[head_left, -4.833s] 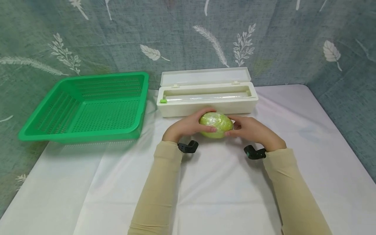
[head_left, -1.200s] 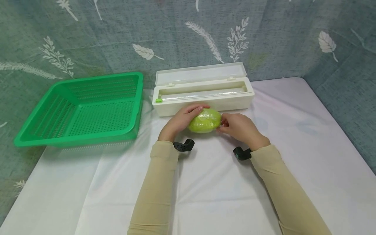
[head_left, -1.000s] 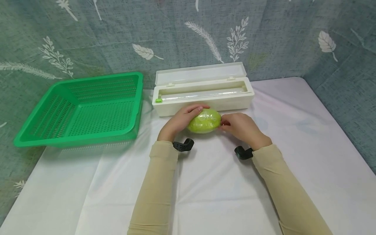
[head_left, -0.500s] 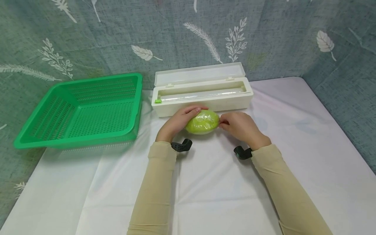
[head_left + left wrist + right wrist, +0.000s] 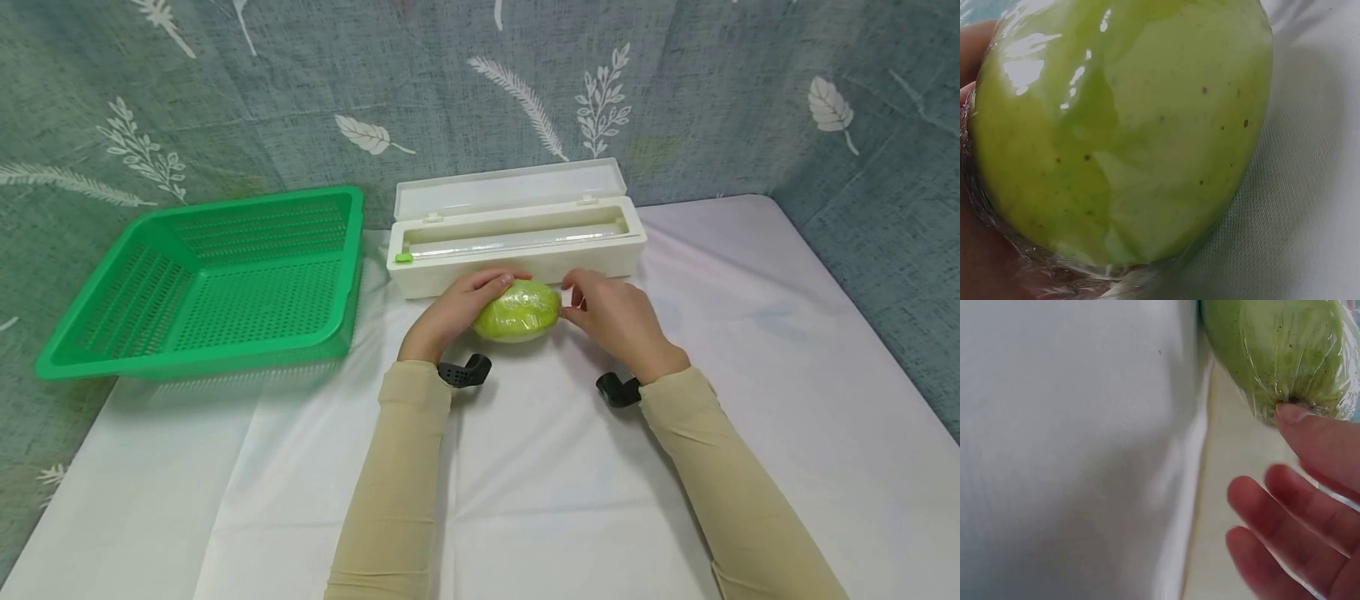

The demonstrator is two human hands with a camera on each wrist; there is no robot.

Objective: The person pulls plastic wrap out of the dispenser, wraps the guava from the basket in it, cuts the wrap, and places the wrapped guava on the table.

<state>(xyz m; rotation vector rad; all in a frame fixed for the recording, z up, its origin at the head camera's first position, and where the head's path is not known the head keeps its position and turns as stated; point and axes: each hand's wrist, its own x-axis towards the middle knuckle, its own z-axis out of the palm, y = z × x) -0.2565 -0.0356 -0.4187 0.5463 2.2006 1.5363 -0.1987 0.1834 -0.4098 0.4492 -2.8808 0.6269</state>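
A yellow-green, dark-speckled mango (image 5: 519, 312) wrapped in clear cling film lies on its side just in front of the white box; it fills most of the left wrist view. My left hand (image 5: 459, 308) grips its left end, thumb on top and fingers behind. At the other end, my right hand (image 5: 617, 320) touches the gathered film with the thumb tip, seen in the right wrist view, where the thumb (image 5: 1316, 434) meets the dark end of the mango (image 5: 1285, 350). The other right fingers are apart from the fruit and loosely bent.
Behind the hands stands a long white cling-film dispenser (image 5: 517, 268), lid raised, with a film roll (image 5: 517, 240) inside and a green slider (image 5: 404, 258) at its left. A green perforated basket (image 5: 225, 363) stands to the left. Patterned grey-blue cloth (image 5: 450, 83) hangs behind the white-covered table (image 5: 540, 483).
The mango has shifted left, and my right hand has gone from gripping its side to pinching the film at its end. Just now the right fingers have parted from the thumb.
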